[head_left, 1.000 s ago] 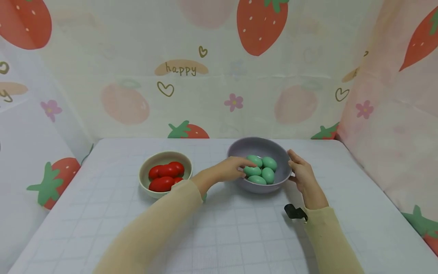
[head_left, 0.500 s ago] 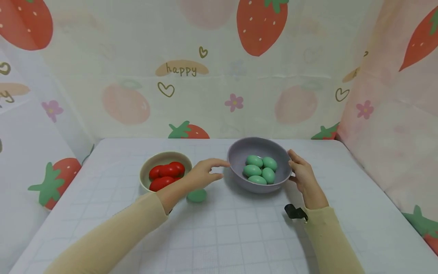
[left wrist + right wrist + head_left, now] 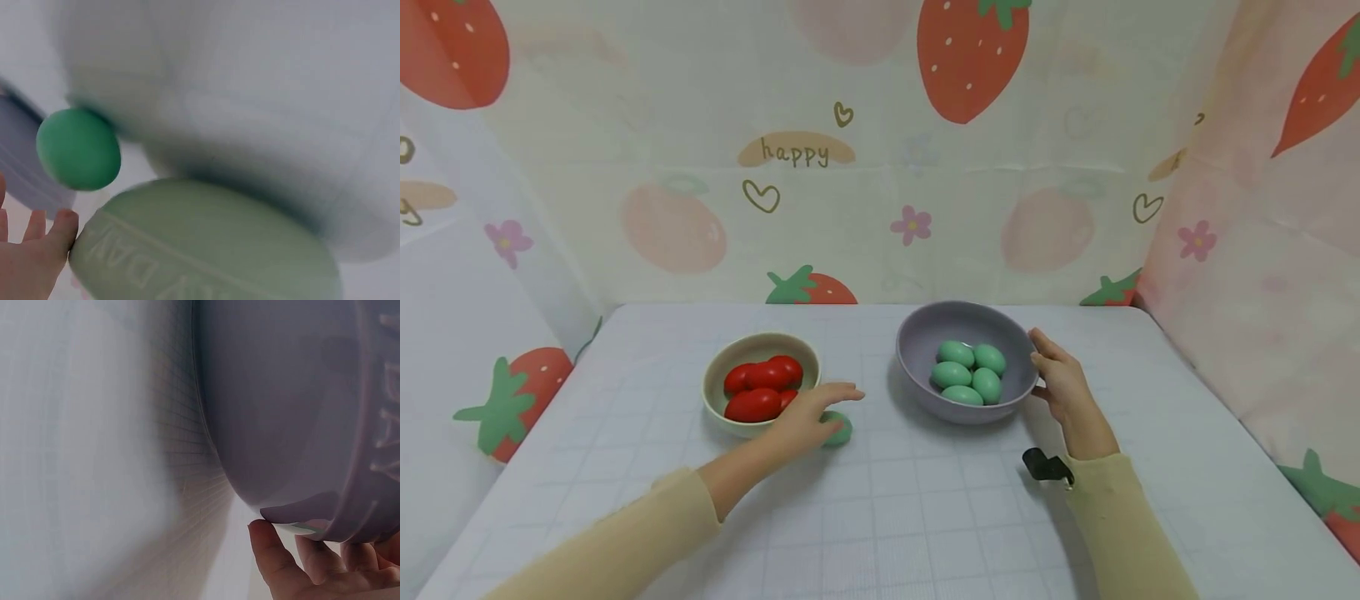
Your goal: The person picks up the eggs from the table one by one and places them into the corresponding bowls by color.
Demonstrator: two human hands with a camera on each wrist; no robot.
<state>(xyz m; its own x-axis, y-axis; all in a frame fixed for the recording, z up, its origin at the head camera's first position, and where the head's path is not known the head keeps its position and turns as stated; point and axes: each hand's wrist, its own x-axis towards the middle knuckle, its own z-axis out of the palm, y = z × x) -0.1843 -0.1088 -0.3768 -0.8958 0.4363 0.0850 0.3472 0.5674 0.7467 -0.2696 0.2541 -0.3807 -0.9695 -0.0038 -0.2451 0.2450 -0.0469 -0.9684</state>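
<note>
In the head view my left hand (image 3: 793, 429), fingers extended and parted, hovers over a green egg (image 3: 841, 429) lying on the table beside a pale green bowl (image 3: 715, 417). Several red eggs (image 3: 752, 405) fill that bowl. The left wrist view shows the lone green egg (image 3: 78, 150) just beyond the fingertips, with nothing held. On the right, my right hand (image 3: 1066, 392) holds the side of a larger purple bowl (image 3: 913, 333), which tilts toward me. Several green eggs (image 3: 952, 374) sit inside it. From the right wrist, curled fingers (image 3: 275, 556) show against the purple bowl's wall.
A white table (image 3: 887, 517) with a faint grid carries both bowls. Behind it hangs a strawberry-print curtain (image 3: 865, 233), which continues along both sides. A black strap piece (image 3: 1047, 465) sticks out from my right wrist.
My left hand has left the purple bowl and moved left and toward me, to the green egg beside the pale green bowl. The right hand stays on the purple bowl.
</note>
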